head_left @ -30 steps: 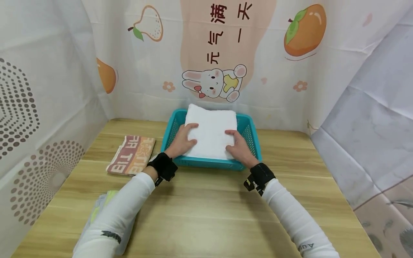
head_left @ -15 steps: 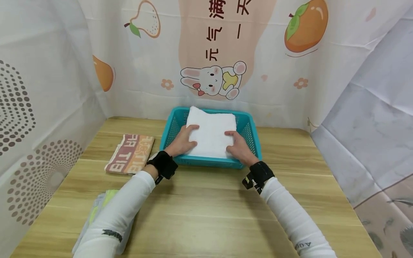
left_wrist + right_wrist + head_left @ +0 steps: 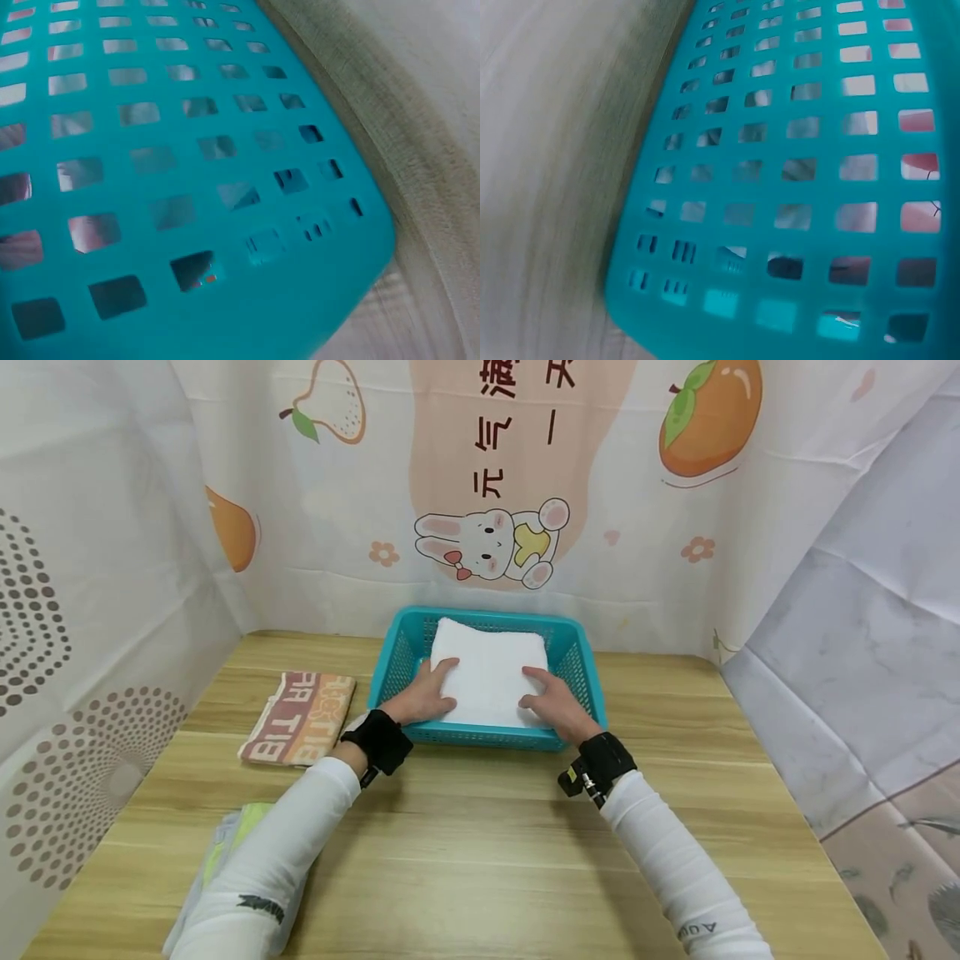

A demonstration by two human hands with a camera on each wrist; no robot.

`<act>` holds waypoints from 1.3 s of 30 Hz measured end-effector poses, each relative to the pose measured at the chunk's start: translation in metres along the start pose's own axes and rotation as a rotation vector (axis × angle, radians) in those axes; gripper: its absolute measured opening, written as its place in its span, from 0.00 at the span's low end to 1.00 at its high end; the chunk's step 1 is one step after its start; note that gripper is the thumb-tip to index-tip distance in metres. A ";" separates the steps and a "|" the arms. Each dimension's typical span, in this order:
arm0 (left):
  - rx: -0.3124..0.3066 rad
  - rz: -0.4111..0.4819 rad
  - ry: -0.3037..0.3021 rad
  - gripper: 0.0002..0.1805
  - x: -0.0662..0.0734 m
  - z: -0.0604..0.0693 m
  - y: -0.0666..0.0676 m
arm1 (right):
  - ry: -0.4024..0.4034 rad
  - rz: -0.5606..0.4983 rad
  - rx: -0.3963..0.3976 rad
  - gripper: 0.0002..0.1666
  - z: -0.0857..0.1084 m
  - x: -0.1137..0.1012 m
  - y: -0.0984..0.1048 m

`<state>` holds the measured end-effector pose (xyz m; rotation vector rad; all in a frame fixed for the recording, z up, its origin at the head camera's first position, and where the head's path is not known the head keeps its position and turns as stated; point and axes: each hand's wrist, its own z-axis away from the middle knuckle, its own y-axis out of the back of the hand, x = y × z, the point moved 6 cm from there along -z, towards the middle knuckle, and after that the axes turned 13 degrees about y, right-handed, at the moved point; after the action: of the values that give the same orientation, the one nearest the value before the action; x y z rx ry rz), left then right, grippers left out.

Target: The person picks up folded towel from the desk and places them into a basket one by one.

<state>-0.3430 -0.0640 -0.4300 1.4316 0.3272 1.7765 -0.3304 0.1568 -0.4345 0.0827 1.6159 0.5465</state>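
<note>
A folded white towel (image 3: 491, 672) lies inside a turquoise plastic basket (image 3: 480, 737), its far edge leaning up towards the back wall. My left hand (image 3: 422, 695) grips the towel's left side, thumb and forefinger on top. My right hand (image 3: 557, 703) holds the right side in the same way. Both hands reach in over the basket's near rim, and their other fingers are hidden. In the left wrist view, the slotted basket wall (image 3: 180, 172) fills most of the picture. The right wrist view likewise shows the slotted wall (image 3: 780, 150), with bits of white and skin behind it.
A folded towel with pink and orange bands (image 3: 300, 718) lies left of the basket. Nearer, a grey and yellow-green folded cloth (image 3: 217, 868) is partly under the left sleeve. A printed curtain (image 3: 315, 527) stands behind the wooden table (image 3: 480, 852).
The white towel has sunk lower into the basket, its far edge dropping below the back rim. Both hands have gone down slightly with it. The head view has tilted a little.
</note>
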 end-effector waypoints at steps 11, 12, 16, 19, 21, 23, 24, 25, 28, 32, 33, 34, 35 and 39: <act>-0.134 -0.091 0.133 0.37 -0.008 -0.005 -0.008 | -0.067 0.150 -0.120 0.49 0.003 -0.005 -0.009; -0.142 -0.098 0.138 0.38 -0.008 -0.005 -0.008 | -0.077 0.163 -0.142 0.49 0.003 -0.005 -0.010; -0.166 -0.115 0.152 0.38 -0.006 -0.005 -0.008 | -0.071 0.235 -0.241 0.46 0.002 -0.007 -0.015; -0.173 -0.136 0.160 0.38 -0.006 -0.005 -0.008 | -0.049 0.298 -0.281 0.43 0.001 -0.010 -0.018; -0.174 -0.159 0.162 0.37 -0.007 -0.005 -0.009 | -0.037 0.339 -0.294 0.43 0.000 -0.010 -0.019; -0.166 -0.186 0.162 0.37 -0.008 -0.005 -0.009 | -0.029 0.382 -0.301 0.42 0.000 -0.010 -0.020; -0.156 -0.197 0.161 0.37 -0.008 -0.006 -0.010 | -0.026 0.409 -0.301 0.42 0.000 -0.009 -0.020; -0.134 -0.214 0.155 0.36 -0.007 -0.005 -0.008 | -0.024 0.439 -0.294 0.42 -0.001 -0.009 -0.019; -0.029 -0.269 0.126 0.35 -0.004 -0.005 -0.005 | -0.035 0.520 -0.268 0.42 -0.002 -0.012 -0.018; 0.138 -0.364 0.065 0.30 0.001 -0.003 -0.002 | -0.040 0.613 -0.243 0.41 0.000 -0.017 -0.017; 0.180 -0.398 0.029 0.28 0.004 -0.002 -0.002 | -0.027 0.642 -0.244 0.39 0.001 -0.019 -0.016; 0.220 -0.425 -0.008 0.25 0.007 0.001 -0.002 | -0.011 0.671 -0.247 0.38 0.001 -0.021 -0.016; 0.246 -0.447 -0.027 0.22 0.011 0.002 -0.001 | 0.005 0.700 -0.252 0.37 0.001 -0.023 -0.016; 0.342 -0.472 -0.125 0.13 0.021 0.011 0.001 | 0.137 0.784 -0.297 0.26 0.002 -0.032 -0.016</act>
<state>-0.3338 -0.0526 -0.4107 1.5333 0.8588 1.2824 -0.3203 0.1313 -0.4119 0.4758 1.5844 1.4124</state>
